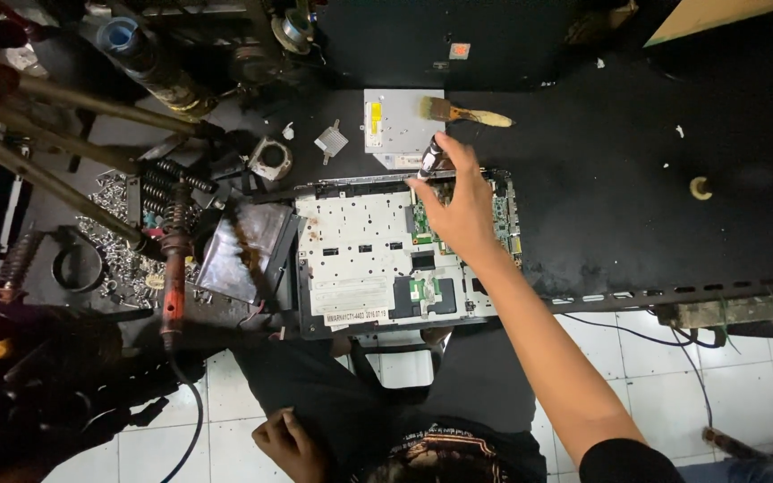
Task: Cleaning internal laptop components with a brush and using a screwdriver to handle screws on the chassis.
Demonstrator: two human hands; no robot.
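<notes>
Black workbench (637, 179) above white tiled floor (762, 376).

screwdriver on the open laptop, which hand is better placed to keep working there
Right. The right hand already grips the screwdriver over the opened laptop; the left hand rests low by the lap, away from the bench.

My black workbench (637, 179) carried the opened laptop chassis (360, 259), a silver drive (400, 130), a brush (462, 113) and loose screws (118, 255).

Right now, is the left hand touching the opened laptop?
Apart. The head view shows the left hand resting down at the lap, with floor tiles between it and the laptop.
</notes>
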